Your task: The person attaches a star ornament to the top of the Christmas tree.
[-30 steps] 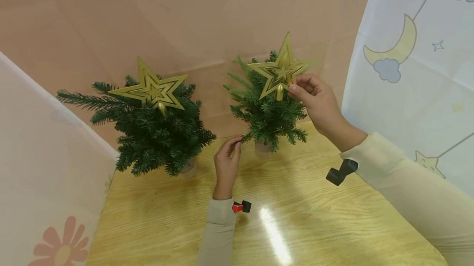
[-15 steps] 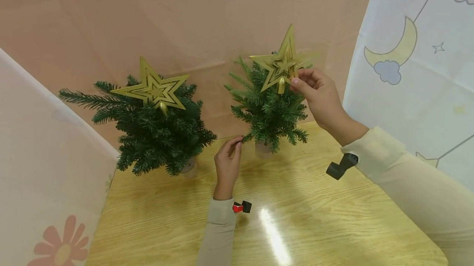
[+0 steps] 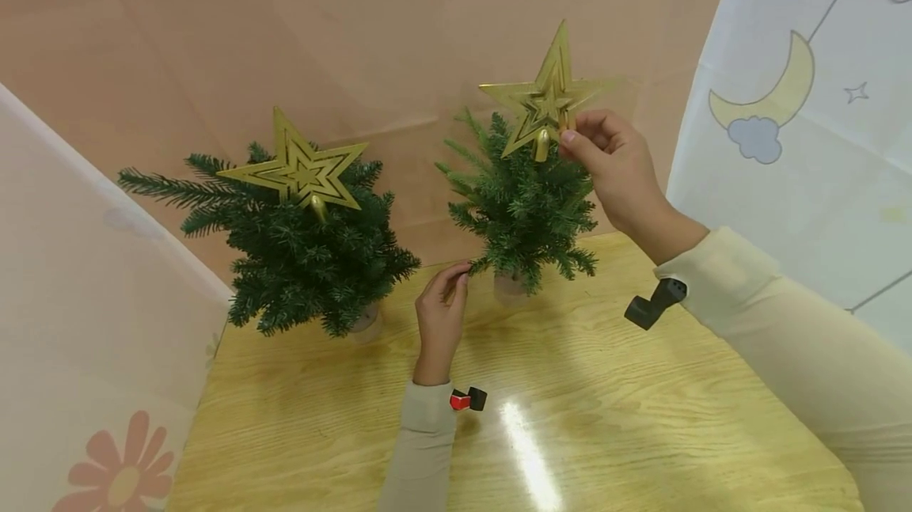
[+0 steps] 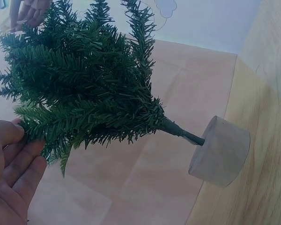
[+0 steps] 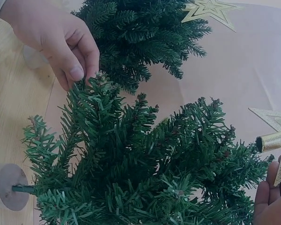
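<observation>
My right hand (image 3: 618,168) pinches a gold star tree topper (image 3: 547,96) by its lower right part, above the small green Christmas tree (image 3: 530,211) on the right. In the right wrist view the topper's hollow socket (image 5: 270,142) shows at the right edge, beside the tree's tip. Low on that same tree, my left hand (image 3: 439,318) pinches the end of a branch (image 4: 37,126) between thumb and fingers. The tree stands in a round pale wooden base (image 4: 220,151). Beside it on the left is a second tree (image 3: 306,259) carrying another gold star topper (image 3: 302,168).
Both trees stand at the back of a wood-grain table (image 3: 570,417), close to a peach cloth backdrop (image 3: 399,37). White printed cloths (image 3: 769,100) hang at the sides. The second tree's long branch (image 3: 164,186) reaches toward the left cloth.
My right hand has risen with the star topper, which now sits higher over the right tree, uncovering more of its upper branches. The left hand keeps its place at the branch.
</observation>
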`<state>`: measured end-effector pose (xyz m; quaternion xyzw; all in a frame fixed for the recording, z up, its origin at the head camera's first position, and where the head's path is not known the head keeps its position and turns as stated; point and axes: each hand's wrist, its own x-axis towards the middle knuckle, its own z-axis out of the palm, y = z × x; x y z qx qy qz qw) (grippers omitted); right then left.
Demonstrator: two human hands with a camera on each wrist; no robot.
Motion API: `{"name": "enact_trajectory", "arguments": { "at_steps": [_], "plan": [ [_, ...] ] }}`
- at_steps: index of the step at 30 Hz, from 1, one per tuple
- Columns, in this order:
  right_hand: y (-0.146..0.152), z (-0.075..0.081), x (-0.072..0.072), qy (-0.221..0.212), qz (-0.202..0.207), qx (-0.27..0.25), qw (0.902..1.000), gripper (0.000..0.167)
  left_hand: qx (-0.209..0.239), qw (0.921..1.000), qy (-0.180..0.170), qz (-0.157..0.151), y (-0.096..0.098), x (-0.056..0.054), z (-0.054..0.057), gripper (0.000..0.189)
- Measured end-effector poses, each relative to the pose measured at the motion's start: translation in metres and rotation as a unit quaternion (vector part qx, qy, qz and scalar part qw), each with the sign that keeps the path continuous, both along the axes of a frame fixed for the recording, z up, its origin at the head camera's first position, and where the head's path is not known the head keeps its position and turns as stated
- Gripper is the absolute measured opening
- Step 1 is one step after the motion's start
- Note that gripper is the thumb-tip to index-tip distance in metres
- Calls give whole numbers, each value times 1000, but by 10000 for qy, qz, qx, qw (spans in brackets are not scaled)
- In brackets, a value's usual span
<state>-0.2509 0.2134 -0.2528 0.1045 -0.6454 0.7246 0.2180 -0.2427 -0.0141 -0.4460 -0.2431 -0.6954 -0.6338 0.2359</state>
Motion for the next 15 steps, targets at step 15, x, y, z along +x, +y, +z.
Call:
{"name": "enact_trajectory", "arguments": {
  "at_steps": [15],
  "plan": [
    [1, 9, -13, 2, -125, -172, 9998, 10, -52, 10000, 16, 54, 0, 0, 0, 21]
  ]
}}
